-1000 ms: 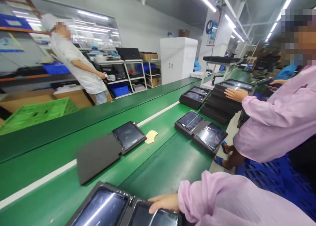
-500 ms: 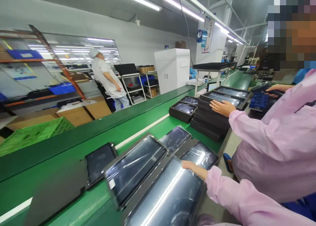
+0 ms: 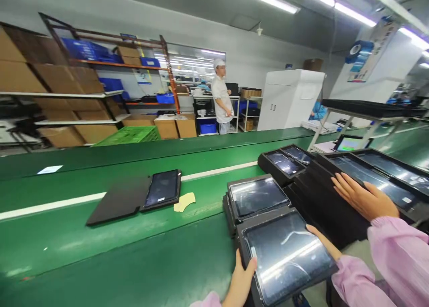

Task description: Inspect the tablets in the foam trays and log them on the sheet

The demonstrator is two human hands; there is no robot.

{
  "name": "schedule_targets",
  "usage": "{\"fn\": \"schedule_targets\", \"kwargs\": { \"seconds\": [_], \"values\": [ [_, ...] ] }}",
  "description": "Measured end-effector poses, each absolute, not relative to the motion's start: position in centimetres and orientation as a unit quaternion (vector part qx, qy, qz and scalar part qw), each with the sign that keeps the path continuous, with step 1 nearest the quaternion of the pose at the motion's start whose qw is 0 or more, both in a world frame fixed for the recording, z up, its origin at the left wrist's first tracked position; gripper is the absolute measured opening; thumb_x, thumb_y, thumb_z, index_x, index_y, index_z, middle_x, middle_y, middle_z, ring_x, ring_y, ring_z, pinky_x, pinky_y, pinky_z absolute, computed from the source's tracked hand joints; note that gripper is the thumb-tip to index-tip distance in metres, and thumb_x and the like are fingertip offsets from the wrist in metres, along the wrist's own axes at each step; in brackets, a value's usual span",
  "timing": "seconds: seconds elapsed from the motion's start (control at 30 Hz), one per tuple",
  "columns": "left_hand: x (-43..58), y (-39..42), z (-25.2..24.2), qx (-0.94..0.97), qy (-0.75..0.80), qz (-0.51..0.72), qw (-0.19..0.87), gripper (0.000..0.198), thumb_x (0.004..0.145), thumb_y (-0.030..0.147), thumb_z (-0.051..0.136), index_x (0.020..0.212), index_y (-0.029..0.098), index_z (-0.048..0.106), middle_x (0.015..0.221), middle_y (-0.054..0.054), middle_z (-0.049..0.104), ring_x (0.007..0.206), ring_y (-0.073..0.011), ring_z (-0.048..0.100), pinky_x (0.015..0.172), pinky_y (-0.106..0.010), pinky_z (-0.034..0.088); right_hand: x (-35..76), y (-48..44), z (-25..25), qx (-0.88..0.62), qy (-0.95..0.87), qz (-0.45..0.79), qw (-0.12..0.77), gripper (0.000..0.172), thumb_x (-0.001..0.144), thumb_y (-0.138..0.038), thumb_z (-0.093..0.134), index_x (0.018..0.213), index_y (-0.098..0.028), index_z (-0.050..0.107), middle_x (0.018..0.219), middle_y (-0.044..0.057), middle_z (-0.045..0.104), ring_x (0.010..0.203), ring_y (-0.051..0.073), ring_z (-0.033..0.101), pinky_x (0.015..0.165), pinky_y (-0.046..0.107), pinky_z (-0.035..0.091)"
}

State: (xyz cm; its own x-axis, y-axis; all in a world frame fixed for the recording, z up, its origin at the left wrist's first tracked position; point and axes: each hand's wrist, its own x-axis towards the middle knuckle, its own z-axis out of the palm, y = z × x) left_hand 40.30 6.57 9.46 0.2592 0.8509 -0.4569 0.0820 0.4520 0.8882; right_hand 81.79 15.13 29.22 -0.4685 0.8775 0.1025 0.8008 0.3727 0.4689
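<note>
My left hand grips the left edge of a black tray, its thumb on top. A glossy dark tablet screen under clear film lies in that tray. On the tray's far right edge is my right hand, its fingertips partly hidden. Just beyond, another tablet screen lies on a low black stack; I cannot tell whether it shares the held tray. A co-worker's hand rests against a taller stack of black trays to the right.
Farther left on the green conveyor belt, a black tray holds one tablet screen beside a yellow paper piece. Another tray with screens sits behind the stacks. A raised rack stands at right; a person stands beyond the belt.
My view has swung left. My left hand has come into sight on the tray's left edge, and the screens once in the foreground now sit farther right, revealing the yellow paper.
</note>
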Motion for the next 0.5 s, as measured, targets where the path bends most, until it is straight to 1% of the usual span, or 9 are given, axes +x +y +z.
{"fn": "schedule_targets", "kwargs": {
  "seconds": [0.07, 0.1, 0.17, 0.2, 0.27, 0.33, 0.37, 0.43, 0.5],
  "values": [
    [40.4, 6.8, 9.6, 0.443, 0.551, 0.269, 0.654, 0.104, 0.066, 0.065, 0.048, 0.141, 0.003, 0.011, 0.137, -0.018, 0.042, 0.126, -0.0237, 0.042, 0.104, -0.025, 0.028, 82.3, 15.1, 28.3, 0.423, 0.743, 0.380, 0.352, 0.067, 0.085, -0.014, 0.001, 0.121, 0.006, 0.054, 0.138, 0.028, 0.036, 0.129, 0.030, 0.024, 0.090, 0.044, 0.031],
    [40.3, 6.8, 9.7, 0.447, 0.560, 0.255, 0.649, 0.100, 0.067, 0.062, 0.049, 0.141, 0.005, 0.013, 0.137, -0.017, 0.044, 0.126, -0.0240, 0.042, 0.104, -0.026, 0.028, 82.2, 15.1, 28.1, 0.374, 0.669, 0.433, 0.473, 0.059, 0.085, -0.016, 0.012, 0.130, 0.005, 0.045, 0.139, 0.028, 0.033, 0.129, 0.033, 0.023, 0.090, 0.048, 0.029],
    [40.2, 6.9, 10.0, 0.455, 0.565, 0.240, 0.646, 0.092, 0.070, 0.057, 0.049, 0.141, 0.008, 0.017, 0.136, -0.015, 0.045, 0.125, -0.0236, 0.043, 0.103, -0.027, 0.029, 81.7, 15.0, 28.2, 0.277, 0.535, 0.490, 0.630, 0.061, 0.082, -0.017, 0.033, 0.142, -0.004, 0.030, 0.142, 0.026, 0.030, 0.128, 0.037, 0.024, 0.087, 0.051, 0.030],
    [40.2, 6.9, 10.1, 0.456, 0.562, 0.240, 0.647, 0.089, 0.070, 0.055, 0.047, 0.140, 0.009, 0.017, 0.137, -0.014, 0.045, 0.125, -0.0231, 0.043, 0.103, -0.027, 0.030, 81.4, 15.0, 28.4, 0.231, 0.510, 0.503, 0.658, 0.065, 0.079, -0.017, 0.041, 0.142, -0.007, 0.031, 0.140, 0.025, 0.034, 0.125, 0.040, 0.029, 0.083, 0.051, 0.034],
    [40.4, 7.0, 10.0, 0.450, 0.565, 0.241, 0.648, 0.094, 0.069, 0.058, 0.045, 0.141, 0.006, 0.013, 0.139, -0.015, 0.041, 0.128, -0.0235, 0.040, 0.104, -0.027, 0.030, 81.0, 15.0, 29.0, 0.116, 0.500, 0.525, 0.679, 0.063, 0.075, -0.016, 0.050, 0.137, -0.007, 0.042, 0.131, 0.025, 0.046, 0.113, 0.043, 0.045, 0.075, 0.047, 0.041],
    [40.6, 7.0, 9.1, 0.440, 0.579, 0.233, 0.646, 0.106, 0.064, 0.063, 0.045, 0.140, 0.000, 0.008, 0.140, -0.019, 0.039, 0.129, -0.0260, 0.037, 0.106, -0.029, 0.028, 80.8, 15.1, 29.4, -0.088, 0.400, 0.563, 0.718, 0.052, 0.076, -0.015, 0.052, 0.126, -0.006, 0.055, 0.120, 0.022, 0.056, 0.100, 0.040, 0.057, 0.072, 0.040, 0.048],
    [40.6, 6.9, 8.5, 0.435, 0.584, 0.232, 0.645, 0.110, 0.062, 0.065, 0.047, 0.140, -0.001, 0.008, 0.138, -0.020, 0.041, 0.129, -0.0276, 0.038, 0.106, -0.031, 0.028, 80.8, 15.2, 29.5, -0.215, 0.304, 0.567, 0.734, 0.046, 0.076, -0.014, 0.052, 0.120, -0.007, 0.061, 0.117, 0.020, 0.059, 0.099, 0.038, 0.059, 0.074, 0.039, 0.050],
    [40.3, 6.8, 7.3, 0.406, 0.598, 0.232, 0.651, 0.107, 0.062, 0.067, 0.053, 0.142, 0.007, 0.015, 0.133, -0.018, 0.047, 0.126, -0.0287, 0.041, 0.106, -0.034, 0.031, 80.5, 15.7, 29.4, -0.403, 0.131, 0.462, 0.779, 0.036, 0.077, -0.015, 0.051, 0.108, -0.013, 0.069, 0.115, 0.014, 0.062, 0.107, 0.037, 0.055, 0.081, 0.039, 0.050],
    [39.7, 6.9, 6.5, 0.367, 0.612, 0.242, 0.657, 0.084, 0.069, 0.065, 0.057, 0.139, 0.026, 0.030, 0.130, -0.011, 0.051, 0.123, -0.0271, 0.044, 0.101, -0.039, 0.037, 79.8, 16.6, 28.8, -0.451, 0.103, 0.237, 0.855, 0.031, 0.077, -0.022, 0.049, 0.098, -0.019, 0.073, 0.113, 0.008, 0.063, 0.118, 0.036, 0.046, 0.087, 0.042, 0.046]
  ]
}}
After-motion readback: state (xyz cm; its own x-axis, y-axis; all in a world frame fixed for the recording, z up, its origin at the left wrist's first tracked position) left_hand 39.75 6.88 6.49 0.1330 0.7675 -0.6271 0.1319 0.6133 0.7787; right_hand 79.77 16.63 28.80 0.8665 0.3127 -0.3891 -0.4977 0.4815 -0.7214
